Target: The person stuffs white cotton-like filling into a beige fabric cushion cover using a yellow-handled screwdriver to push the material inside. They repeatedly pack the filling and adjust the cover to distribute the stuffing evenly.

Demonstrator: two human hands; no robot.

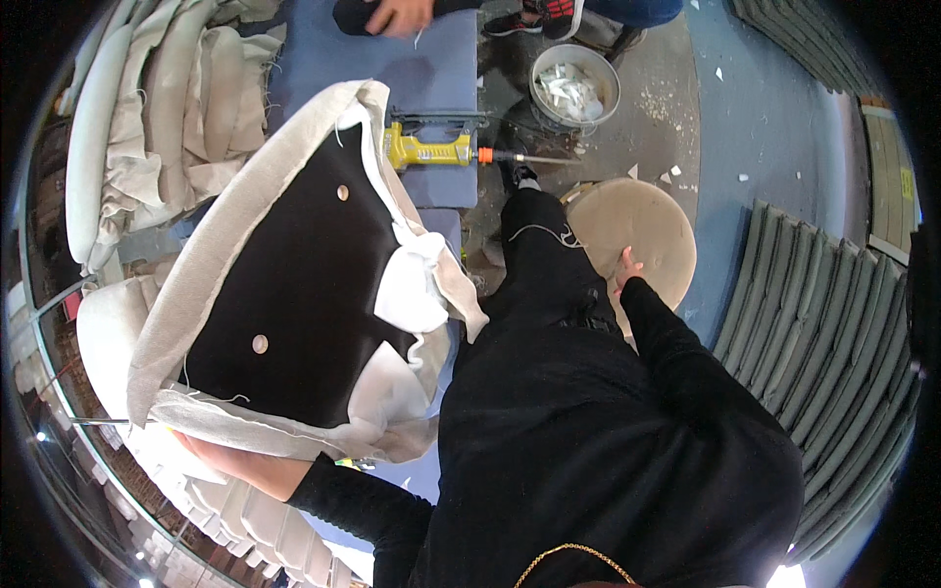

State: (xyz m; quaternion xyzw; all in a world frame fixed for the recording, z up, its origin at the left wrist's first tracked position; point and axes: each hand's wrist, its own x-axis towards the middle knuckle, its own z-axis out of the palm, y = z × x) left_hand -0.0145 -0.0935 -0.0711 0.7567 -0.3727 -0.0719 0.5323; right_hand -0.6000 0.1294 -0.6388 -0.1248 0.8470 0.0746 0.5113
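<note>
My left hand (235, 463) holds the near edge of an upholstered chair panel (284, 274), its fingers partly hidden by the fabric. The panel has a black inner face with two round holes and a beige cloth border. White padding (407, 289) sticks out loosely along its right side. My right hand (627, 267) lies with fingers apart on a round beige padded stool (652, 220) and holds nothing. Beyond the panel, a yellow pneumatic staple gun (431, 150) lies on the blue-grey work surface (441, 191).
Beige padded pieces (176, 118) are stacked at the far left. A bucket (575, 118) of white scraps stands on the floor, with scraps scattered around it. Grey-green panels (823, 343) stand in a row at the right. Another person's hand (400, 15) is at the far edge.
</note>
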